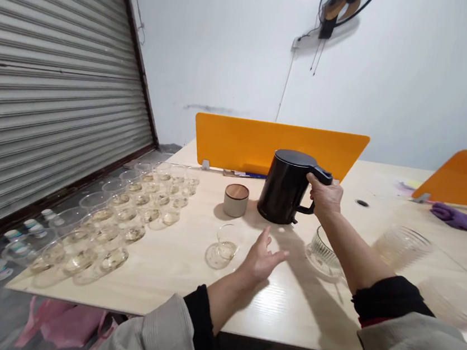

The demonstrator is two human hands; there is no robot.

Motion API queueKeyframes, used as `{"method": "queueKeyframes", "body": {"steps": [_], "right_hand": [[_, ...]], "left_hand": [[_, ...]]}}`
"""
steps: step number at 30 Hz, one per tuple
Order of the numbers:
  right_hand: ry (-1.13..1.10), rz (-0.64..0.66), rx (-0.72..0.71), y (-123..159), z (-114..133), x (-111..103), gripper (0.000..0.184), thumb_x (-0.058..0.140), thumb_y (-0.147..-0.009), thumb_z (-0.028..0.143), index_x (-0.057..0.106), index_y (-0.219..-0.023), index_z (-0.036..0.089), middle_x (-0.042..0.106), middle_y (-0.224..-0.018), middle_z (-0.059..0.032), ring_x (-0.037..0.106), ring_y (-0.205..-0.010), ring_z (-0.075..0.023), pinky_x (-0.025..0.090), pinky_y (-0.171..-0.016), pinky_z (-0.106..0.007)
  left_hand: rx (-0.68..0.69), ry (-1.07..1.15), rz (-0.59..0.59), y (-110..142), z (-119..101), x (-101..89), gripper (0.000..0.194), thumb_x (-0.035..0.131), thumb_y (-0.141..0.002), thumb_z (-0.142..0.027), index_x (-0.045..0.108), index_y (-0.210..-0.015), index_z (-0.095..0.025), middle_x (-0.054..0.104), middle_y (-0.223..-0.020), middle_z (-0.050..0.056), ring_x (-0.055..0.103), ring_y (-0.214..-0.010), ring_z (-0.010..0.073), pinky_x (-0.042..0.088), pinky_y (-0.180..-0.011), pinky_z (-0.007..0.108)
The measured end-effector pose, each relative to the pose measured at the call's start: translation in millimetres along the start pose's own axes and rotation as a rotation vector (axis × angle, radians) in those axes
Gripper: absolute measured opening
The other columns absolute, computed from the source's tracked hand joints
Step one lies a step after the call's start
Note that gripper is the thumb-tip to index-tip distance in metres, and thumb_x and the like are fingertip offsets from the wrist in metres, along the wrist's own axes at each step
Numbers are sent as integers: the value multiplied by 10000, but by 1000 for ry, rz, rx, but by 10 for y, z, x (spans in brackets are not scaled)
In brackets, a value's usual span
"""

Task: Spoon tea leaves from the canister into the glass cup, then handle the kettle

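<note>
Black kettle (285, 187) upright, long axis vertical, handle (321, 175) rightward in right hand (326, 195)

Glasses (136, 212) left of kettle (285, 187)

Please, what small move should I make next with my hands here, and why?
I would probably steady the small glass with your left hand. That open hand is nearest to it, and the glass stands alone on the table, with a little liquid inside. Your right hand holds the black kettle by its handle, close by.
</note>
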State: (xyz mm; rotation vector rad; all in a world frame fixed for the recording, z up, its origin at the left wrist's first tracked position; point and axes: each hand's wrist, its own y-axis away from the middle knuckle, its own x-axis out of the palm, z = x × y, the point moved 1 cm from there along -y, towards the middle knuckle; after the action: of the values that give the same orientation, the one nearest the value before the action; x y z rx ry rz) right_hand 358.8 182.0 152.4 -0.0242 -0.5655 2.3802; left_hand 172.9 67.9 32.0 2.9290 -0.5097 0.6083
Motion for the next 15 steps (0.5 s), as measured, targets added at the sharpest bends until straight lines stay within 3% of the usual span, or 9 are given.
{"method": "queueKeyframes", "body": {"steps": [2, 4, 10, 15], "right_hand": [[-10, -3, -7, 38, 15, -24, 319, 840, -656, 345, 569, -756, 209, 407, -502, 94, 365, -427, -78, 298, -348, -215], [-14, 4, -9, 91, 33, -63, 309, 836, -657, 349, 582, -761, 207, 419, -509, 89, 370, -428, -79, 299, -348, -218], [-44, 22, -39, 357, 165, -234, 345, 859, -641, 380, 570, -727, 213, 453, -534, 77, 389, -439, -78, 314, -364, -220], [-76, 26, -25, 532, 345, -397, 370, 877, -650, 412, 573, -738, 220, 469, -552, 78, 407, -447, -79, 353, -386, -221]], "left_hand": [[-92, 127, -30, -169, 69, 20, 1071, 955, -585, -317, 415, -1505, -227, 249, -1681, 216, 186, -1582, 366, 301, -1224, 491], [-125, 188, -34, -272, 112, 35, 1025, 942, -605, -333, 424, -1486, -255, 264, -1684, 177, 185, -1585, 346, 293, -1230, 487], [-77, 367, -24, -301, 156, 18, 512, 847, -732, -290, 632, -1197, -285, 565, -1471, 46, 438, -1461, 267, 364, -1202, 472], [-52, 508, -64, -274, 195, 19, 443, 882, -698, -294, 642, -1064, -228, 705, -1187, 63, 632, -1217, 252, 493, -1079, 449]]}}
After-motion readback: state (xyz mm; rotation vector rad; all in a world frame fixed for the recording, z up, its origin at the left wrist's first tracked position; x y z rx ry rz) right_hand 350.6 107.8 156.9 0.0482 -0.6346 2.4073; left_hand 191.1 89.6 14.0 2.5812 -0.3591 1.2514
